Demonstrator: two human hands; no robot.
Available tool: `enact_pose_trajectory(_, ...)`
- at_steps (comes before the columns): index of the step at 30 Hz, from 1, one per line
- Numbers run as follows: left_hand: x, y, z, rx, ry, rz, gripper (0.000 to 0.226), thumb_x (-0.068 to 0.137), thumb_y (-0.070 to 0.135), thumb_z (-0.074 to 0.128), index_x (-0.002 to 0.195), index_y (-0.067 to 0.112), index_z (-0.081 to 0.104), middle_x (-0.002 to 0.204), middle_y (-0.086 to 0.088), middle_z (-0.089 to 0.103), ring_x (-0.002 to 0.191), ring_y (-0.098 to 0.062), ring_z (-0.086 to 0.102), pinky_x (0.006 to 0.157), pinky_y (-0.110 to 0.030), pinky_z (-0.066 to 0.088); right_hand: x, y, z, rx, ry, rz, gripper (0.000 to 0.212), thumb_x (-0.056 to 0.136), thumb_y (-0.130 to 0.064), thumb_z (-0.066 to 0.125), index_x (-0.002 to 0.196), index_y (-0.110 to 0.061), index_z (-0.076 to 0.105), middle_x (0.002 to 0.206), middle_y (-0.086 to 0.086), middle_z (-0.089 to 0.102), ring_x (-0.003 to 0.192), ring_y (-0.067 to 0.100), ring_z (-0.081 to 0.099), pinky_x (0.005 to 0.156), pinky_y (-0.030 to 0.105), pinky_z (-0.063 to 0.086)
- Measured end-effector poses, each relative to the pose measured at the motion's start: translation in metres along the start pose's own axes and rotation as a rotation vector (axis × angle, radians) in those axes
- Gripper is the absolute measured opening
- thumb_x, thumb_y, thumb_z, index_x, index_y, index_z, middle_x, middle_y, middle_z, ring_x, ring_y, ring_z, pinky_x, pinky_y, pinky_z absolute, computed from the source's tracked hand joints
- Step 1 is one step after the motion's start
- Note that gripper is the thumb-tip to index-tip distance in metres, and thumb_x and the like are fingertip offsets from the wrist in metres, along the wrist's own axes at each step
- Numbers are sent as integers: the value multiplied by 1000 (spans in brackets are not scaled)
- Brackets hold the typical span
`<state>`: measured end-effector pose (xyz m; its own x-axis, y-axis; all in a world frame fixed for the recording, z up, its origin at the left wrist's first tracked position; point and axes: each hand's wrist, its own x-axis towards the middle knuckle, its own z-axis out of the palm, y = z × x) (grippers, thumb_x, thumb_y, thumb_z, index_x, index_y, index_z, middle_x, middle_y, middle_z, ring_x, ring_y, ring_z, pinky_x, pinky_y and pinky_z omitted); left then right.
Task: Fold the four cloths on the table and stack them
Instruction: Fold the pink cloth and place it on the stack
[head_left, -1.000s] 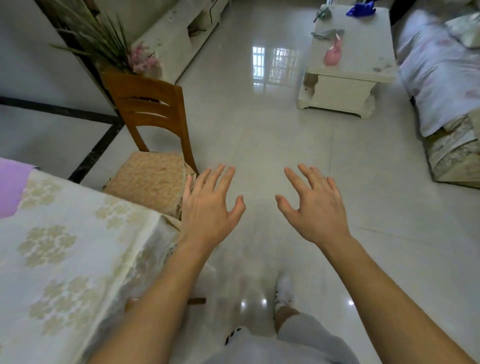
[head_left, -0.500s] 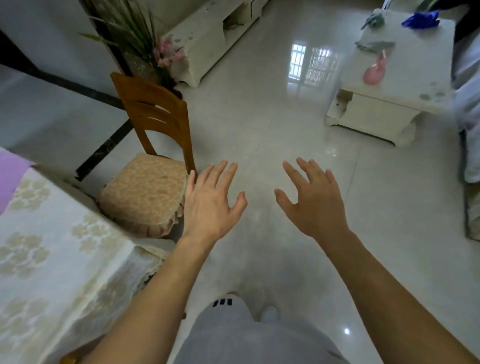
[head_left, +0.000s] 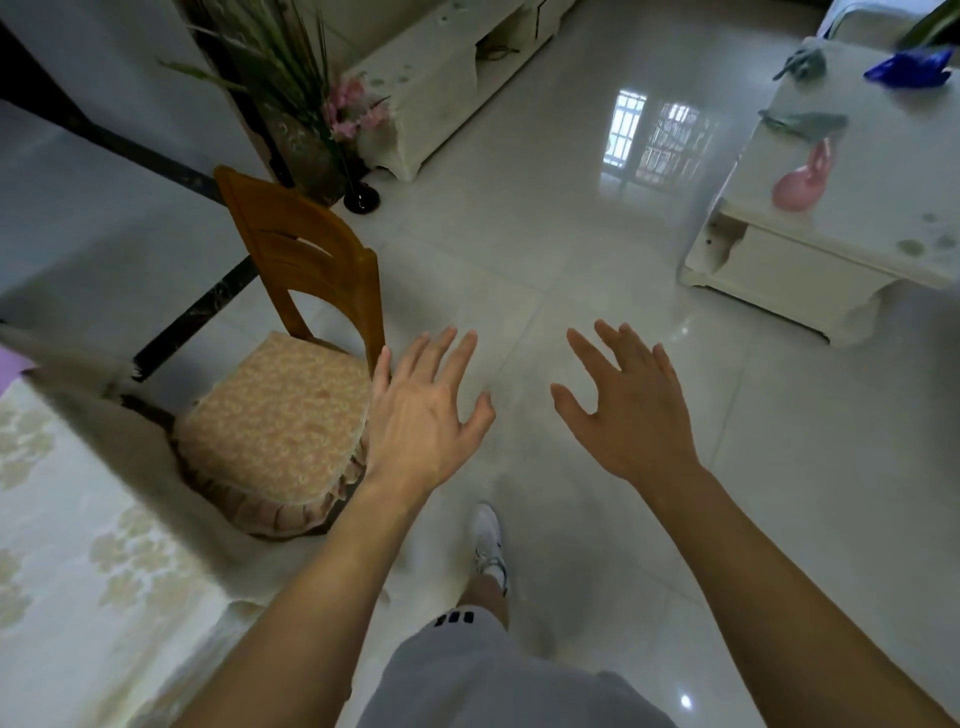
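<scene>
**View swung right, hands empty**

Since 0.5 s ago the view has panned right: the table with the cream floral-patterned tablecloth (head_left: 78, 545) has slid further to the left edge, and the white low coffee table (head_left: 852, 208) now sits larger at right. Our foot in a white sneaker (head_left: 488, 545) shows further forward than before.

Left hand (head_left: 421, 415): palm down, fingers spread and straight, holding nothing, in the air just right of the wooden chair with the beige cushioned seat (head_left: 280, 415). Right hand (head_left: 628, 410): same pose, fingers splayed, holding nothing, over the glossy white tiled floor (head_left: 519, 260). The two hands are apart, with bare floor between them.

Task cloths: we see only a purple sliver (head_left: 10, 364) at the far left edge, on the table; can't tell whether it is one of the cloths. The rest are out of frame.

Also in view: a potted plant with pink flowers (head_left: 311, 104) behind the chair, a white low cabinet (head_left: 441, 78) beside it, and a pink bottle-shaped object (head_left: 802, 179) and crumpled blue item (head_left: 909, 65) on the coffee table.
</scene>
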<state>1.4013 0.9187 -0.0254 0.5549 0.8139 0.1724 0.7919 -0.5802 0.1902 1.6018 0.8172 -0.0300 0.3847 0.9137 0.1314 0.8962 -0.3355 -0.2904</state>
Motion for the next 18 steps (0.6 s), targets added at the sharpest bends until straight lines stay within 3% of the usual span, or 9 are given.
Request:
enact_pose_trajectory(10,170,-53,18,-18,-13,-29,62,93,56,37,150,31,36,155,3,39,145,-21,32,121,-53,15,186,-20,21,4,-33,-14,68,93,-63,34,151,-28,39,159,6,34,149,27,24,121,49,15)
enact_pose_trajectory(18,256,-88,26,-21,4,-59,62,93,55,36,150,30,36,154,2,40,144,-21,33,120,-52,14,288,-34,38,15,-79,-50,71,91,-64,31,153,-30,36,161,4,32,151,25,21,123,48,14)
